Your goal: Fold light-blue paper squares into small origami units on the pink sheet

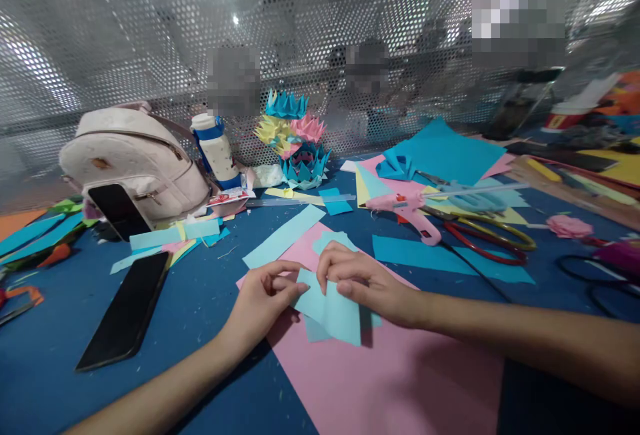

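Between my two hands is a light-blue piece of paper [333,311], held above a large pink sheet [400,381]. My left hand [267,295] pinches its left edge between thumb and fingers. On the upper right side, my right hand [363,278] grips the same paper, its fingers bent over the top. More light-blue paper lies on the pink sheet beneath and just behind the hands, partly hidden. A light-blue strip [283,238] rests at the pink sheet's far left corner.
A pink glue gun [405,211] and red-handled scissors [485,245] lie at right. To the left are a black phone [127,311], a white backpack [135,155] and a bottle [217,151]. Folded paper flowers [293,135] stand at the back, before a perforated metal panel [165,41].
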Tool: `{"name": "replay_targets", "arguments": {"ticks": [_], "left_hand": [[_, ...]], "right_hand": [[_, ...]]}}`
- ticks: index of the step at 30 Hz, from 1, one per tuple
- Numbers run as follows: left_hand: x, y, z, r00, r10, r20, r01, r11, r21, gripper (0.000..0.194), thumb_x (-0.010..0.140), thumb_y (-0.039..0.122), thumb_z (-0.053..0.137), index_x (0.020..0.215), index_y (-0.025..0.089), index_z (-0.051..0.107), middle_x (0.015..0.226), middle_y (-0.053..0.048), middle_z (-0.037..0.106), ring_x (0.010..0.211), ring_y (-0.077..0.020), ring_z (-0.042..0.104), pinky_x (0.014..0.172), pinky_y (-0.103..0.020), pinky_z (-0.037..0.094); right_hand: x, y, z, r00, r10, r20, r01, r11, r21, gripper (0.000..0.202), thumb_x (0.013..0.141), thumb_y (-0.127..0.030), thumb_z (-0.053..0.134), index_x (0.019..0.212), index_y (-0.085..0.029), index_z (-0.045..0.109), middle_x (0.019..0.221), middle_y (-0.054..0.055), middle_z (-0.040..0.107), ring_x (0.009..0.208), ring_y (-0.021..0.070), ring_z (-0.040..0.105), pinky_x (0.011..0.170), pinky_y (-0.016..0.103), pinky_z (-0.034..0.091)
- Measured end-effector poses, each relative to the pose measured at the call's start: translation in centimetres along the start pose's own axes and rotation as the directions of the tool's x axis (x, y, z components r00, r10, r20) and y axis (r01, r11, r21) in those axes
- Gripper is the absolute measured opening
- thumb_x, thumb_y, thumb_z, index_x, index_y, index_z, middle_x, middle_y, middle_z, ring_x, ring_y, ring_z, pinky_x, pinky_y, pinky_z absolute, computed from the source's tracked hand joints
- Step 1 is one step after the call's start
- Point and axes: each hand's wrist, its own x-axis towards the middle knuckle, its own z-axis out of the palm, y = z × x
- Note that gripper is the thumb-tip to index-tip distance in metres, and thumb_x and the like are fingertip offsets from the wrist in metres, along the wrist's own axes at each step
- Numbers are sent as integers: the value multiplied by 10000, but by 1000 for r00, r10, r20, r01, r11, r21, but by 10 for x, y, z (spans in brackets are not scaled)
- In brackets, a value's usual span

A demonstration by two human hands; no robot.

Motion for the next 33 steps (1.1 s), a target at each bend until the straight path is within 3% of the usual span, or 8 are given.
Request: {"name": "replay_targets", "arguments": {"ticks": [6, 12, 18, 23, 28, 30, 33], "left_hand": [[-2, 1, 0, 999, 36, 29, -35, 999, -8, 280, 707, 348, 760, 816, 98, 699, 549, -13, 664, 434, -98, 557, 474, -207, 483], [-1, 1, -2, 996, 67, 61, -67, 998, -12, 221, 696, 284, 769, 811, 100, 732, 532, 2, 635, 466, -86, 528, 486, -177, 413], [-1, 2, -1, 990, 70, 121, -76, 996, 44, 220, 716, 301, 748, 796, 97, 731, 548, 19, 595, 493, -69, 465, 503, -164, 346], [0, 3, -3, 975, 97, 198, -120, 987, 105, 291, 778, 398, 684, 751, 109, 701, 589, 8, 586, 539, -103, 503, 546, -198, 388], [1, 2, -5, 977, 159, 139, -176, 978, 114, 503, 879, 546, 493, 597, 137, 574, 523, 22, 496, 499, -103, 479, 508, -209, 376], [0, 2, -4, 976, 152, 153, -167, 982, 87, 458, 838, 546, 566, 632, 137, 585, 551, 23, 520, 522, -104, 499, 523, -207, 392], [1, 2, -2, 978, 68, 198, -71, 997, 7, 315, 715, 407, 761, 818, 133, 644, 701, -2, 640, 650, -127, 592, 631, -217, 459]], "right_hand": [[1, 0, 0, 999, -45, -21, 48, 989, 139, 531, 996, -521, 305, 779, -156, 625, 807, 55, 592, 832, 178, 515, 833, 349, 376], [-2, 1, 3, 993, 118, -9, -116, 988, 105, 157, 930, -275, 548, 881, -154, 634, 861, 36, 577, 758, 134, 498, 676, 259, 398], [0, 0, 6, 985, 168, -23, -166, 983, 81, 60, 875, -140, 575, 874, -151, 634, 864, 23, 582, 758, 112, 539, 675, 223, 437], [2, -2, 6, 987, 153, -50, -150, 986, 68, 59, 841, -106, 599, 849, -152, 635, 873, 20, 562, 778, 108, 555, 663, 203, 457], [3, -1, 7, 987, 144, -68, -141, 989, 35, 88, 834, -82, 592, 847, -159, 633, 867, 18, 562, 780, 109, 553, 656, 205, 458], [3, 0, 7, 987, 144, -69, -141, 989, 40, 83, 842, -91, 585, 840, -161, 629, 871, 19, 559, 776, 110, 554, 651, 210, 460], [2, 1, 7, 986, 152, -69, -149, 988, 49, 76, 843, -102, 588, 834, -167, 626, 885, 20, 550, 782, 112, 554, 655, 216, 462]]}}
